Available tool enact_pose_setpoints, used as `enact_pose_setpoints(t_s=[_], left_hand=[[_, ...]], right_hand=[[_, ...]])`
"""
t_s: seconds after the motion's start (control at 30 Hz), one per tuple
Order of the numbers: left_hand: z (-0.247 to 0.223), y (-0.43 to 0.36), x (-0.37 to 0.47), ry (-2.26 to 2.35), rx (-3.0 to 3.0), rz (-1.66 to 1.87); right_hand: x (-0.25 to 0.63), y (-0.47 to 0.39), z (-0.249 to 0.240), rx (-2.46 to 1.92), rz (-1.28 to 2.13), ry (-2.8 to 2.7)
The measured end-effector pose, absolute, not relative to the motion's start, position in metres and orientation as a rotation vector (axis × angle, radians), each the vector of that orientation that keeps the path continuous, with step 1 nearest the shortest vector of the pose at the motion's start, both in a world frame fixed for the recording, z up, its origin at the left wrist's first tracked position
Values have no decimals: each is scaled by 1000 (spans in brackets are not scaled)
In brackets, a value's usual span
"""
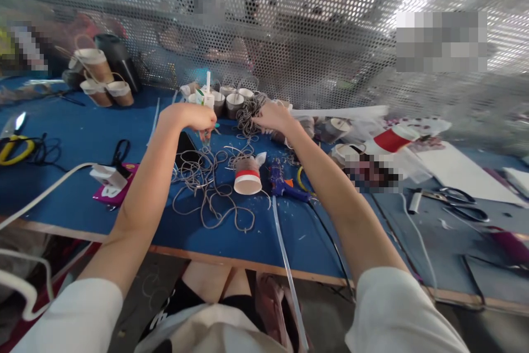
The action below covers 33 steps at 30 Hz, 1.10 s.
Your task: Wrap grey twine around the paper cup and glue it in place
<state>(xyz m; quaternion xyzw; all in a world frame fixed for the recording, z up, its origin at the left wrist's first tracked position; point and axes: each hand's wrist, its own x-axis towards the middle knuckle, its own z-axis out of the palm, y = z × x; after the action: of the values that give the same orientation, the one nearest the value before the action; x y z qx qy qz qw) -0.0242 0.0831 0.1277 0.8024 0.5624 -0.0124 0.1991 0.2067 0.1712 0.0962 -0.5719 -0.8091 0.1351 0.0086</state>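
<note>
Gray cord [206, 168] lies in loose loops on the blue table [206, 237]. My left hand [200, 117] is above it, fingers pointing down and closed; what they pinch is too small to make out. At the back, my right hand [270, 117] grips a tangled bundle of gray cord [249, 113]. Between and below the hands, a paper cup [248, 177] wrapped in cord with a red band lies on its side, its white end toward me. A blue glue gun [285, 182] rests right of the cup, with a clear glue stick [285, 254] reaching past the table edge.
Several cups [235, 102] stand at the back against a perforated metal screen [330, 55]. More cups with handles [97, 66] are stacked at the left beside a black bottle [119, 61]. Yellow-handled scissors [16, 149] lie far left, black-handled scissors [458, 196] at the right.
</note>
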Motion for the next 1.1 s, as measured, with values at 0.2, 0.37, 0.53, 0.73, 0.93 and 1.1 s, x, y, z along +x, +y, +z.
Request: enact_pose_setpoints(t_s=[0.2, 0.37, 0.53, 0.73, 0.93, 1.1], left_hand=[[154, 56, -14, 1470, 2192, 5], [166, 40, -7, 1433, 2201, -25], [151, 60, -12, 1680, 2106, -154], [138, 77, -20, 1737, 2077, -186], [142, 72, -16, 1624, 2130, -163], [143, 71, -17, 1634, 2123, -158]], right_hand=[[209, 132, 76, -1611, 1099, -2609], [204, 142, 58, -1531, 1041, -2416], [213, 162, 56, -1654, 753, -2303], [232, 157, 65, -1776, 536, -2173], [223, 130, 68, -1715, 1052, -2261], [204, 131, 51, -1503, 1611, -2135]])
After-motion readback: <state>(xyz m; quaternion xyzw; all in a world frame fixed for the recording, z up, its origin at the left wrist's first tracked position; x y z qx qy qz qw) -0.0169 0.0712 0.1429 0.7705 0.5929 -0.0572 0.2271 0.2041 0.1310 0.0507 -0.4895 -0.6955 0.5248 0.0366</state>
